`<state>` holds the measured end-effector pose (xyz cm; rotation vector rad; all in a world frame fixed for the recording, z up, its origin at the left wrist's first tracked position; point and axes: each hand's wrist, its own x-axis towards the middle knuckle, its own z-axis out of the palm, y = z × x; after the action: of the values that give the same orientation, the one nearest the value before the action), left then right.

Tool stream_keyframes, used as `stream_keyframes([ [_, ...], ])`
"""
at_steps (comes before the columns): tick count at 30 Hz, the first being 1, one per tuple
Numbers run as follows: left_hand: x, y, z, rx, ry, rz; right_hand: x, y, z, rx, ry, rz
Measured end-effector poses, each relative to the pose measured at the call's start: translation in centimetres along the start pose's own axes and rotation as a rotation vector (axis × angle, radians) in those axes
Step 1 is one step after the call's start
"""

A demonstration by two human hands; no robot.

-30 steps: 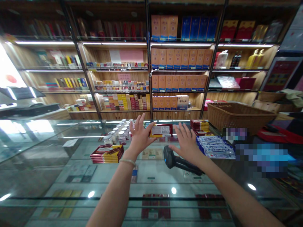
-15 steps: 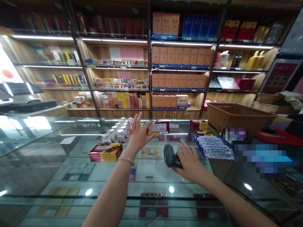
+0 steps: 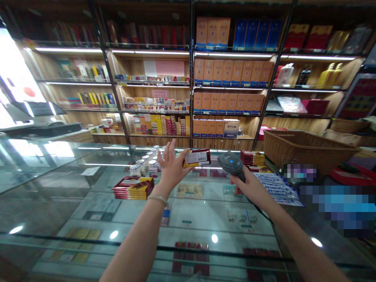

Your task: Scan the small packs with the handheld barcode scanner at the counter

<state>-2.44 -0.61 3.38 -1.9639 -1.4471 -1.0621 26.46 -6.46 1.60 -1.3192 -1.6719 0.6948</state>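
Left hand is pinching a flat red-and-yellow packet above the clear glass counter; I'm gripping a dark-grey plastic scanner in my right hand. Both already up, not touching; red-and-yellow packet stack is lying unheld.

Matt plast. scanner, glossy glass ctr

Shelf strip lights bright, upper corners dim; glare on glass counter; edges stretched, soft.
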Motion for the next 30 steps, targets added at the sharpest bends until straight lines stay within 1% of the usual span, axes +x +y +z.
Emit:
stream_keyframes([
  [2,0.0,0.0,0.1,0.008,0.001,0.004,-1.1,-0.3,-0.2,0.014,-0.047,0.005],
  [4,-0.1,0.0,0.2,0.015,-0.004,0.009,-2.0,-0.8,0.1,-0.045,-0.061,-0.028],
  [7,-0.2,0.0,0.4,0.016,-0.013,0.014,-2.8,-1.6,0.7,-0.143,0.013,-0.158],
  [9,-0.2,0.0,0.4,0.012,-0.018,0.014,-3.0,-1.9,1.2,-0.199,0.045,-0.181],
  [14,-0.1,0.1,0.3,0.008,-0.029,0.010,-3.4,-2.1,1.7,-0.286,0.042,-0.132],
  [21,-0.2,-0.2,0.8,0.019,-0.032,0.014,-3.7,-2.7,1.8,-0.417,0.015,-0.069],
  [30,-0.1,0.2,0.2,0.025,-0.060,-0.004,-3.7,-2.7,2.0,-0.422,0.058,-0.086],
])
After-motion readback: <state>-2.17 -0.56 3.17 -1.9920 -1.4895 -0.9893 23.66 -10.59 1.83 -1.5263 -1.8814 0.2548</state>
